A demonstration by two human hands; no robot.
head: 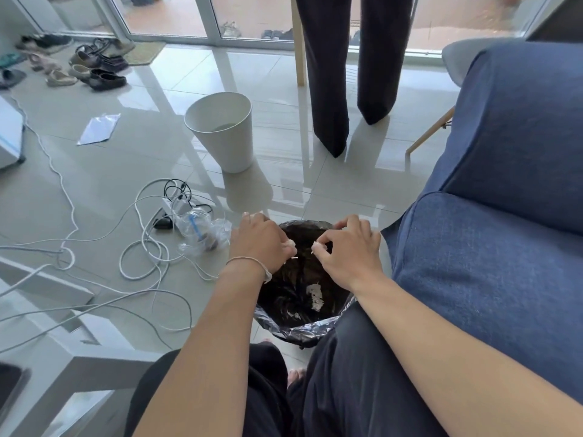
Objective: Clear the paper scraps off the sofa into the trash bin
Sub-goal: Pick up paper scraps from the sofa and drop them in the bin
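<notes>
Both hands hang over the mouth of the bin [303, 298], a container lined with a black bag that stands on the floor just beside the blue sofa [492, 222], between the sofa's front edge and the person's knees. The left hand [262, 244] is over the bin's left rim, its fingers curled in and pinching a small white scrap [291, 244] at the fingertips. The right hand [350, 247] is over the right side of the opening, thumb and forefinger closed on another white scrap [316, 246]. The two scraps sit near each other above the middle of the bag, not touching. Whether either hand holds more paper inside the palm cannot be told.

Down in the bag lie more white bits [315, 296], clustered against the right inner wall, with a few smaller flecks lower left. A thin band [252, 266] circles the left wrist.

The sofa cushion and armrest in view to the right show plain blue fabric.

On the floor to the left of the bin lie a crumpled clear plastic bag [202, 231], a tangle of white cables [148, 247] and a power strip [173, 205]. Farther off stands a white bin [224, 130], and beyond it a sheet of paper [99, 127] lies flat on the tiles. A second person's dark trouser legs [347, 74] stand near the glass door.
</notes>
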